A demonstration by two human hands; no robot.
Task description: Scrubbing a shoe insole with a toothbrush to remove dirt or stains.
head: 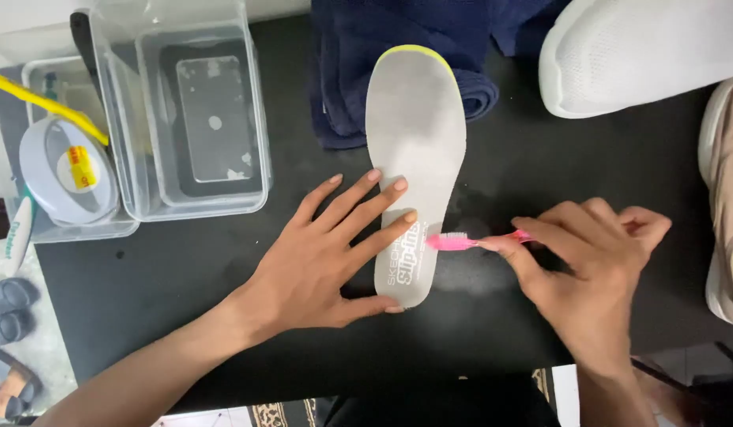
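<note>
Black tabletop (184, 308) is lying under both hands. Left hand (327, 253), fingers spread, is pinning a grey insole (414, 134); right hand (587, 269) is pinching a pink toothbrush (461, 241) at its heel edge. Scrubbing probably barely begun.

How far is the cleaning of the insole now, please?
Done: the insole is out, flat on the black table. In hand: the left hand pins it; the right hand scrubs its heel with a pink toothbrush. Left: the greyish upper part.
</note>
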